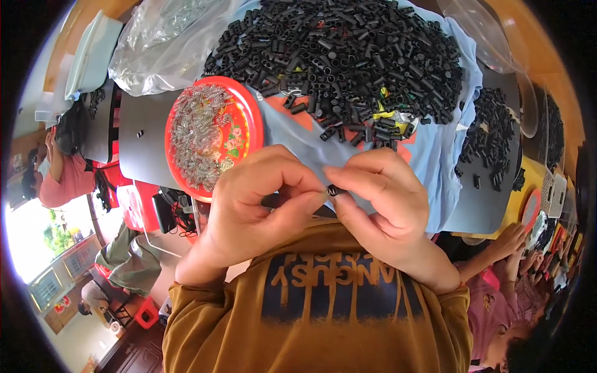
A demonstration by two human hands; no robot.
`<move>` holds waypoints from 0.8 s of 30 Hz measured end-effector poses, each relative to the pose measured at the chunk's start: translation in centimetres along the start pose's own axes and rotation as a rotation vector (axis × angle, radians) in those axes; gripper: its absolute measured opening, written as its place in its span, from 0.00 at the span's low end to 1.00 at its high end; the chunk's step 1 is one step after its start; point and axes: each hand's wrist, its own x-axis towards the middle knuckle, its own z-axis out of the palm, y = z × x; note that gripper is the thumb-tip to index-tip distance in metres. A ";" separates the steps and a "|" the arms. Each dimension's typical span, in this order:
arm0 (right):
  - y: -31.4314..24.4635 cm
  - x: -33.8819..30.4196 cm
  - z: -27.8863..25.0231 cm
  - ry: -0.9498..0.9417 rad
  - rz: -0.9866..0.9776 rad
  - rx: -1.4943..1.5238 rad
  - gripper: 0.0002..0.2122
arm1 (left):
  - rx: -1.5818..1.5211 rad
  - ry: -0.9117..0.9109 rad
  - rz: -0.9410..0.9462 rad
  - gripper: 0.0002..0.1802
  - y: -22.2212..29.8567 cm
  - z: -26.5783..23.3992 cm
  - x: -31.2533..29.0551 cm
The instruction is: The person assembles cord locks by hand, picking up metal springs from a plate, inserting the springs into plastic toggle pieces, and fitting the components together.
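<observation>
Single head-worn fisheye view, steeply downward, close above the table [149, 133].

You have one small black plastic tube piece [334, 190], pinched between fingertips, just below the black parts heap [339, 59].

A small hand-assembly workshop is shown. A worktop [149, 133] is heaped with a pile of small black plastic parts [339, 56], a red tray [249, 118] of tiny metal springs [199, 133] and clear plastic bags [158, 46]. Other seated people are seen at the picture's right edge [504, 248] and left edge [59, 174].
</observation>
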 end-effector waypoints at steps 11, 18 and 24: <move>0.7 -1.9 -1.4 0.016 0.007 0.012 0.18 | 0.297 -0.059 0.166 0.08 0.6 1.7 1.1; 0.3 -5.3 -5.1 -0.003 0.137 0.115 0.15 | 0.302 -0.132 0.121 0.08 -0.1 3.4 1.0; 1.0 -7.6 -6.6 0.149 0.311 0.137 0.14 | 0.399 -0.098 0.211 0.09 -0.7 5.5 2.4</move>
